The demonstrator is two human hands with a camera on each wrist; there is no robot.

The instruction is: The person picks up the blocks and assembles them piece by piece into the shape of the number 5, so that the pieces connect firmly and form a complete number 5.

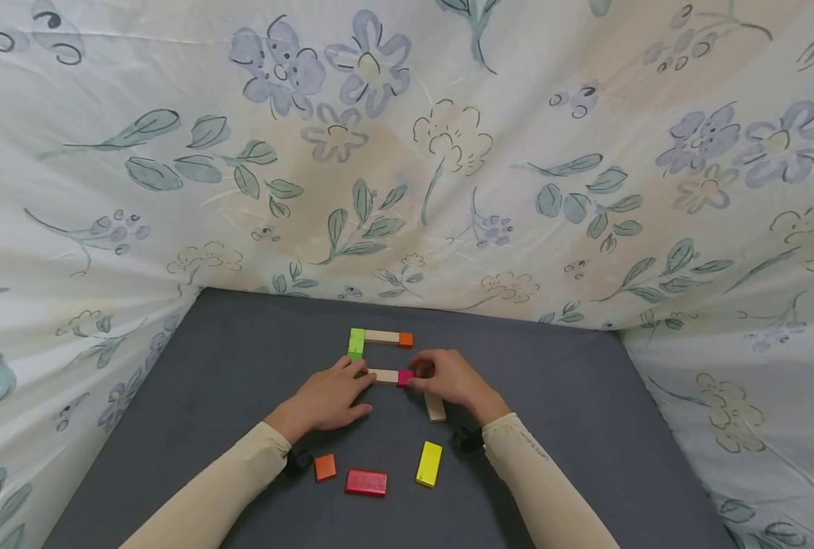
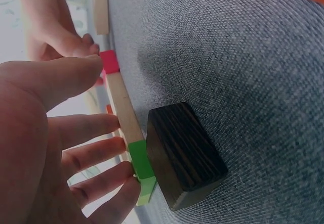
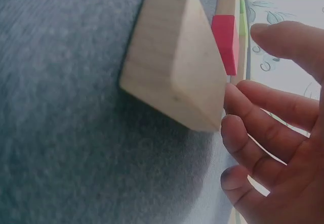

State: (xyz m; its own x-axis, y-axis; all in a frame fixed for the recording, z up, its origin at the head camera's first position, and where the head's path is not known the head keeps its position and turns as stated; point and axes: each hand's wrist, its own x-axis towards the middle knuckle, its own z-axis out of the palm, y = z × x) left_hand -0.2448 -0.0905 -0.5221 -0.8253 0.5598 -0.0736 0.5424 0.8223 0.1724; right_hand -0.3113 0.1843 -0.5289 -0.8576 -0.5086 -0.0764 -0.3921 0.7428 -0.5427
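My left hand [image 1: 327,395] reaches over the near left corner of a block outline, its fingers touching a green block [image 2: 140,158] and the adjoining pale wooden block [image 1: 383,376]. A pink block [image 1: 405,378] sits at that pale block's right end. Beside it is my right hand [image 1: 451,377], with loosely bent fingers and the thumb apart from them in the right wrist view. Below the right hand lies another pale wooden block [image 1: 435,408]. A dark wooden block [image 2: 185,153] stands close to the green one; the left hand hides it from the head view.
The outline's far side has a light green block [image 1: 356,339], a pale block [image 1: 382,336] and an orange block [image 1: 406,340]. Nearer lie an orange block [image 1: 325,467], a red block [image 1: 366,483] and a yellow block [image 1: 429,463]. Floral cloth [image 1: 407,191] hangs around the grey table [image 1: 558,473].
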